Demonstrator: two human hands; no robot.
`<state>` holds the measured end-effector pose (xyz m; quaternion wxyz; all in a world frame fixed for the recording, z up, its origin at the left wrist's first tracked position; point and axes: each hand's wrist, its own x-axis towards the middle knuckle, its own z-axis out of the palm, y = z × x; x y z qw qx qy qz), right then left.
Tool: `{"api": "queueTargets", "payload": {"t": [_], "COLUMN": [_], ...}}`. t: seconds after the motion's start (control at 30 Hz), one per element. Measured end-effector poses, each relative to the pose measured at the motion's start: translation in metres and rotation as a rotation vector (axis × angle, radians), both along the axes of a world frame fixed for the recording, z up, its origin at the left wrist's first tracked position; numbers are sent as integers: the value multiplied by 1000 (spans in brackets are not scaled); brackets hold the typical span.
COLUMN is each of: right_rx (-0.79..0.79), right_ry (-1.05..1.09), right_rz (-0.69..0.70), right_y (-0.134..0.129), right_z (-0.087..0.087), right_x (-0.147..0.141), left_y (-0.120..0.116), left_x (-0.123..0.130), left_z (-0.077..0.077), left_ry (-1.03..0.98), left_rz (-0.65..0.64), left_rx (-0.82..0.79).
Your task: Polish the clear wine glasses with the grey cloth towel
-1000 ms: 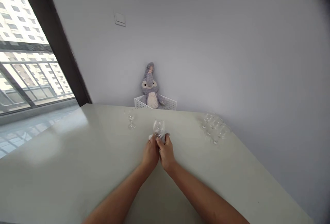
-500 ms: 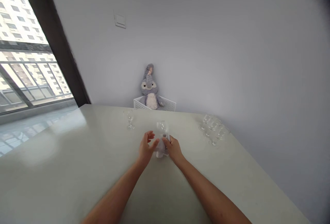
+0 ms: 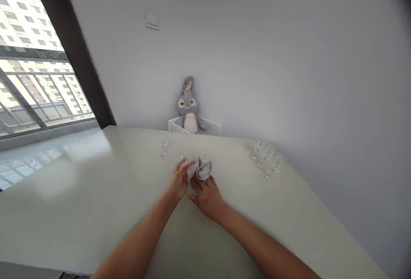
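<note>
A grey cloth (image 3: 203, 170) stands bunched up in the middle of the table, between my hands. Beneath and behind it, the fingers of my right hand (image 3: 208, 197) press into the fabric, with the thumb apart. My left hand (image 3: 178, 181) is curled around a clear stemmed glass (image 3: 183, 158), which appears tilted to the left. Most of that glass is hidden by my fingers and the cloth. Farther back on the left, another clear stemmed glass (image 3: 164, 146) stands upright on the table.
Several clear stemmed glasses (image 3: 267, 154) stand grouped at the table's back right. Behind the pale table (image 3: 96, 193), a grey plush rabbit (image 3: 189, 107) sits in a white perforated basket (image 3: 212, 129) against the wall. A window lies to the left.
The glass has gone from upright to tilted, leaning left in my left hand. My right hand has turned palm down, and the cloth now bunches up above its fingers. The view has shifted slightly.
</note>
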<state>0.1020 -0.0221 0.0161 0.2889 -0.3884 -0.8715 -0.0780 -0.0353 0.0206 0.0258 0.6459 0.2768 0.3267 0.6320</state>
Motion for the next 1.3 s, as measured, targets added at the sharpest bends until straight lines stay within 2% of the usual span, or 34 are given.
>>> {"api": "queueTargets", "payload": {"t": [0.13, 0.23, 0.33, 0.4, 0.53, 0.6, 0.7, 0.8, 0.93, 1.0, 1.07, 1.2, 1.23, 1.3], "right_rx": [-102, -196, -374, -589, -1134, -1284, -1340, -1251, -1086, -1064, -1113, -1346, -1370, -1322], "right_ry": [92, 168, 234, 361, 766, 929, 1038, 1097, 1311, 1429, 1516, 1595, 1616, 1688], "right_rz": [-25, -117, -155, -67, 236, 314, 327, 323, 227, 165, 124, 87, 70, 3], "right_y": [1, 13, 23, 25, 18, 12, 3, -3, -6, -5, -5, -13, -17, -25], "right_z": [13, 19, 22, 23, 28, 31, 34, 33, 21, 15, 10, 0, -2, -4], "right_x": [7, 11, 11, 10, 7, 5, 4, 3, -1, -3, -3, 9, 13, 25], "left_y": [-6, -15, -20, -20, -19, -20, -21, -23, -24, -26, -28, -32, -32, -30], "left_x": [3, 12, 15, 12, -1, -5, -7, -2, 4, 7, 8, 7, 6, 4], "left_z": [6, 12, 14, 15, 19, 22, 24, 24, 22, 23, 25, 27, 26, 24], "left_ry": [24, 57, 80, 67, 8, 11, 32, 40, 81, 161, 290, 679, 787, 983], "left_rz": [40, -19, -95, -161, -351, -435, -516, -545, -424, -337, -271, -92, -33, 84], "left_rx": [44, 147, 230, 248, 283, 313, 337, 300, 284, 311, 347, 459, 490, 558]}}
